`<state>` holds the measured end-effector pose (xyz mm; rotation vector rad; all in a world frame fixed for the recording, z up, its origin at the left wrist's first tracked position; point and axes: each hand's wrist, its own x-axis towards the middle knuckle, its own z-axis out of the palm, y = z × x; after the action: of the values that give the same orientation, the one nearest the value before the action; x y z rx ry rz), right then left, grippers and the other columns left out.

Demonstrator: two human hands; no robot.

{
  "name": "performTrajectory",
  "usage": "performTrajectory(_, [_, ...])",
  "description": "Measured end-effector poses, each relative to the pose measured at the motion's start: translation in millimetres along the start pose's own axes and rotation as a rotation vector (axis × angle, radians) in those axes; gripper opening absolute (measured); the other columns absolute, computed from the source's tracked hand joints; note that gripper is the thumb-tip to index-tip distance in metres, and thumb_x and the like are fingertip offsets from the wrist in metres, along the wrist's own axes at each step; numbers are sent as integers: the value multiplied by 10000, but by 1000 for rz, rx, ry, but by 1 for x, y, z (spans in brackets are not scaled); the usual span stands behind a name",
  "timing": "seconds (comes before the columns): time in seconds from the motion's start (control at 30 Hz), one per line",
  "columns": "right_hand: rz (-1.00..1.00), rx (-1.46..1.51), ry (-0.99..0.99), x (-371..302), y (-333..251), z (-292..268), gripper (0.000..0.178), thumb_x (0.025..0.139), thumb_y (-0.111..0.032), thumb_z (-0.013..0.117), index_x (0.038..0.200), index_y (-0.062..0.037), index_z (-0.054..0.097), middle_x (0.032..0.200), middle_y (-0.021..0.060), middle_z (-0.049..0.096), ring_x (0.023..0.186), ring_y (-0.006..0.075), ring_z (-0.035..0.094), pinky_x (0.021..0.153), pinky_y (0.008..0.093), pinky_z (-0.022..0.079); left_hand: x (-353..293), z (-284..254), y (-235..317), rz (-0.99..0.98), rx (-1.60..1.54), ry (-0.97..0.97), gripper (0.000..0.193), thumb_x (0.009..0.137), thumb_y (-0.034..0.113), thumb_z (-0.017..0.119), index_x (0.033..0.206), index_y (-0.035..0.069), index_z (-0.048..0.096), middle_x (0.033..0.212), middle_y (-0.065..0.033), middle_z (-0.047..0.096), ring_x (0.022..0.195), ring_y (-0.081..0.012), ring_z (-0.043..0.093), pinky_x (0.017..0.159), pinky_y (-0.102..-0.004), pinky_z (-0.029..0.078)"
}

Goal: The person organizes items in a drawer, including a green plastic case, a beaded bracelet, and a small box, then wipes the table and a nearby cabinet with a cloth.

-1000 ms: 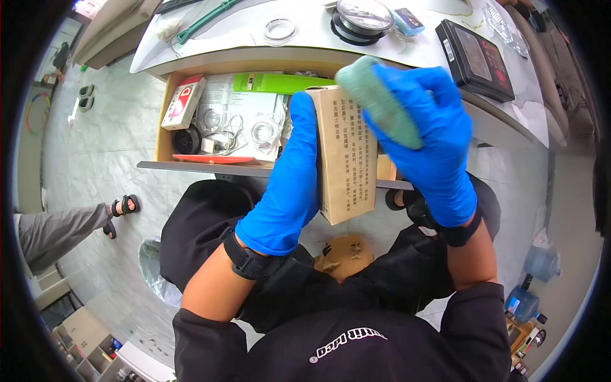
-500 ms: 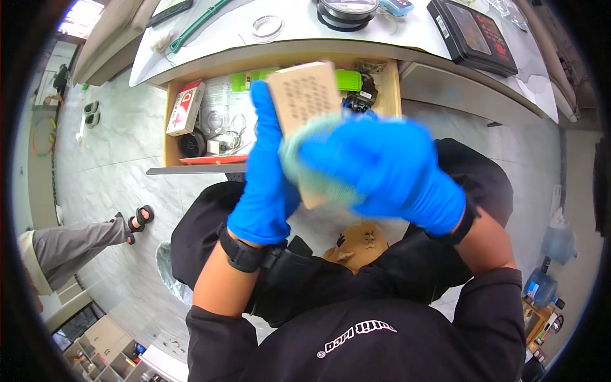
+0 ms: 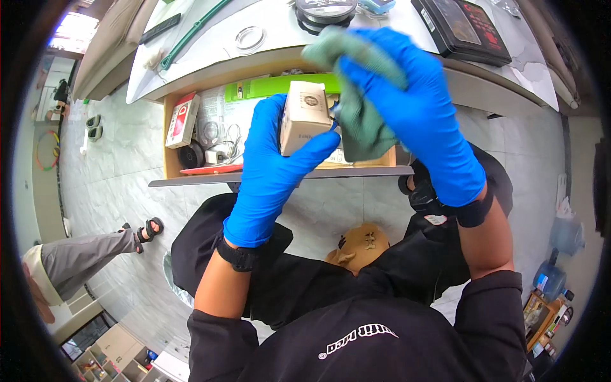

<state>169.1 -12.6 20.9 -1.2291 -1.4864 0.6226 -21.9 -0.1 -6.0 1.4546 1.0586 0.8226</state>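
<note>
Wearing a blue glove, my left hand (image 3: 273, 149) grips a small tan cardboard box (image 3: 307, 114) above the open drawer (image 3: 280, 180). One end of the box faces up toward me, and its lower part is hidden by my fingers. To the right and a bit farther off, my right hand (image 3: 414, 95), gloved in blue too, is closed on a green cloth (image 3: 363, 121). The cloth hangs down from my fingers beside the box, apart from it. Inside the drawer lie a bright green strip-shaped case (image 3: 254, 88), a red and white box (image 3: 182, 120) and a white cable (image 3: 232, 143).
On the white tabletop (image 3: 210, 51) are a green rod (image 3: 191, 35), a ring-shaped coil (image 3: 249, 39), a round spool (image 3: 324, 13) and a black case (image 3: 461, 32). A brown stool (image 3: 363, 245) stands between my legs. Another person's leg (image 3: 89, 254) is at the left.
The cloth has come off the box as my right hand moved up and away. My left hand has turned the box so its end faces me, lowering it slightly.
</note>
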Motion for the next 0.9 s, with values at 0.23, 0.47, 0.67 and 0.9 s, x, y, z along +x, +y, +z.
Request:
performTrajectory(0.23, [-235,-26,-328,-14,-1,-7,435,765,27,646,1189,-69,650,972,98,606,858,248,588,775,319,485,11,-4,-7,198,128,-95,680,651,224,868,1191,55,489,1078,-82,571,996,-172,566,863,-330,476])
performTrajectory(0.47, [-283,-76,-112,-24,8,-19,451,736,25,650,1154,-140,687,961,69,628,789,218,592,754,301,489,7,18,11,175,84,-145,661,655,195,852,1185,56,483,1070,-90,574,1002,-169,578,860,-320,485])
performTrajectory(0.67, [-48,-214,-83,-22,27,-47,364,790,26,639,1127,-108,677,924,82,587,879,220,596,782,302,475,-4,28,17,184,-114,-204,653,717,191,810,1253,54,465,1099,-100,575,977,-180,591,851,-313,489])
performTrajectory(0.9, [462,234,118,-48,18,-55,310,927,-92,606,1231,-40,578,1086,46,634,1011,119,581,898,266,461,11,11,-22,-437,-1025,-323,640,904,484,529,1331,14,452,1071,-164,635,971,-308,643,863,-406,517])
